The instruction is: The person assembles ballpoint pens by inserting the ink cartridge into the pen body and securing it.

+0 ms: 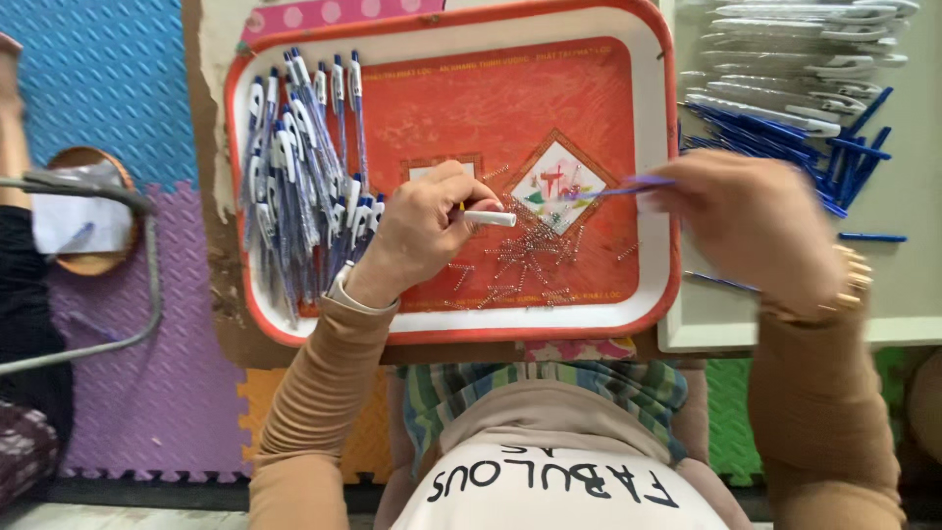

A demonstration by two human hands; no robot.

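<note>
Pinching a white barrel [489, 218] in the left hand [422, 231], fingers curled tight around it, over the red tray [446, 329]. Gripping a thin blue refill [628, 186] in the right hand [751, 221], fingers closed, blurred. Lying on the tray: small springs [525, 260] mid-right, finished pens [299, 157] heaped left, a diamond-shaped white label [559, 177] printed centre. Resting on the white tray [687, 329] alongside: white barrels [795, 59], blue refills [844, 147].

Bright even daylight — soft shadows, right hand [756, 221] motion-blurred
</note>
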